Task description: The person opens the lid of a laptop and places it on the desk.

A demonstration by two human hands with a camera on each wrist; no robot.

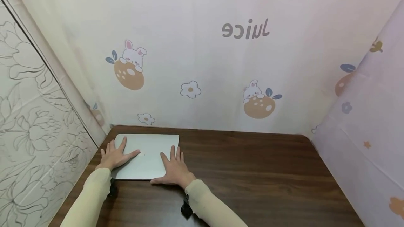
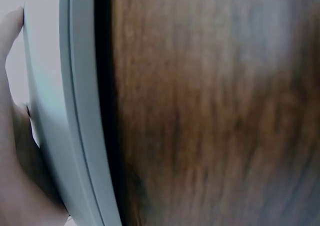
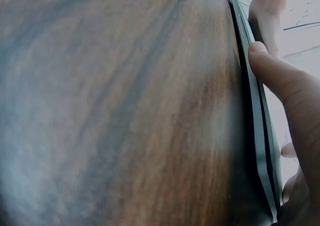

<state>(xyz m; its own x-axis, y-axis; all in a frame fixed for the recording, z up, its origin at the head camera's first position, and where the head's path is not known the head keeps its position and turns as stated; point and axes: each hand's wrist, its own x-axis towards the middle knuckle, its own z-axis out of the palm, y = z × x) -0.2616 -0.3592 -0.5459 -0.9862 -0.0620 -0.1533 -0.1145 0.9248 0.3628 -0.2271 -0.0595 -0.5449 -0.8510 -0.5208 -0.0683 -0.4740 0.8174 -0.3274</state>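
A closed silver laptop [image 1: 148, 160] lies flat at the table's far left; the left wrist view shows its thin front edge [image 2: 82, 110] close up. My left hand [image 1: 114, 157] rests on its left side, fingers spread and thumb stretched toward the lid's middle. At the right side my right hand [image 1: 175, 170] touches the laptop with straight, spread fingers. Its thumb [image 3: 275, 68] lies along the front edge in the right wrist view, where the lid and base show as two layers.
The laptop is on a dark brown wooden table [image 1: 252, 171] with rounded back corners. Behind it hangs a pale curtain [image 1: 195, 52] printed with rabbits and fruit. A flower-patterned panel [image 1: 34, 125] borders the left side. A small black device [image 1: 186, 208] is strapped under the right wrist.
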